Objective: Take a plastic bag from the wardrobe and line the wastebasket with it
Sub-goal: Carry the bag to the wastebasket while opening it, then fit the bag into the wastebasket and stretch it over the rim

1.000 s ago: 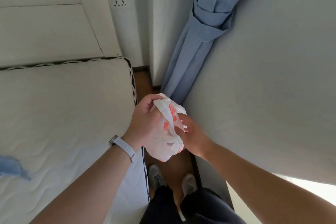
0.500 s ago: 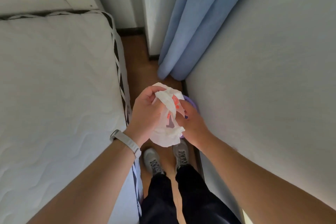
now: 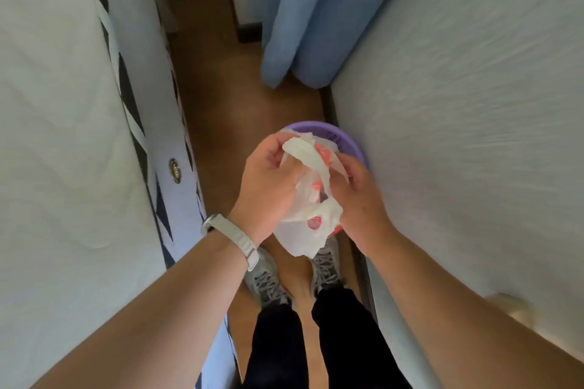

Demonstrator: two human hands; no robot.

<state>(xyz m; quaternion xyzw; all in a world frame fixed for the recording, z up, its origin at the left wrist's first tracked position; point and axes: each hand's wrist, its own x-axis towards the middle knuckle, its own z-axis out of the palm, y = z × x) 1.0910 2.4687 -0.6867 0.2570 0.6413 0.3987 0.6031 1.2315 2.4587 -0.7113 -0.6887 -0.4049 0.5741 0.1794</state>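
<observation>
Left hand (image 3: 268, 186) and right hand (image 3: 360, 199) pinch a crumpled plastic bag (image 3: 311, 224) between them.
The bag hides most of the purple wastebasket (image 3: 335, 133), which stands on the floor (image 3: 221, 88) between the bed (image 3: 63, 136) at left and a pale panel (image 3: 458, 136), perhaps a wall, at right; a blue curtain (image 3: 309, 25) hangs farther off.

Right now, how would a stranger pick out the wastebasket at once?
Follow the brown wooden floor between the white mattress and the pale wall. Beside that wall, short of the blue curtain, stands the round purple plastic wastebasket; nothing else is purple.
</observation>
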